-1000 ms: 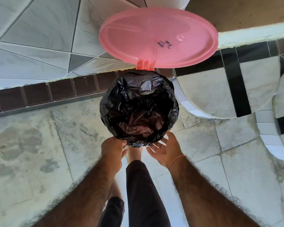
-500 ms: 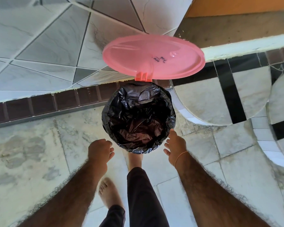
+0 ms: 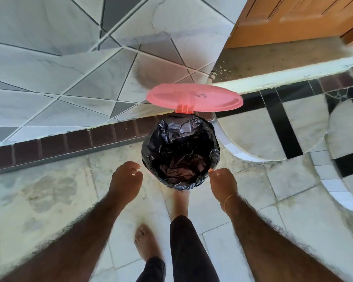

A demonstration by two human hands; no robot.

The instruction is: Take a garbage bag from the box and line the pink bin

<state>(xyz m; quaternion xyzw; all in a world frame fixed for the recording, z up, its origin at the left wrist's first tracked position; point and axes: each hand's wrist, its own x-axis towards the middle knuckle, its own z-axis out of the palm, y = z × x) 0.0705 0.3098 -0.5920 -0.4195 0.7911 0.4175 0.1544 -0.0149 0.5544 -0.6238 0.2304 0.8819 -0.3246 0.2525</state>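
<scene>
Lining pink bin: black bag.

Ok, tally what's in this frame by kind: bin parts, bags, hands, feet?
Pink lid, raised open: 1
Black garbage bag lining the bin: 1
Hands, left hand and right hand, both empty: 2
Bare feet: 2
Total: 6

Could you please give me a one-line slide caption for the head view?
Black garbage bag lines the bin under its raised pink lid; left hand and right hand hover empty beside it.
</scene>
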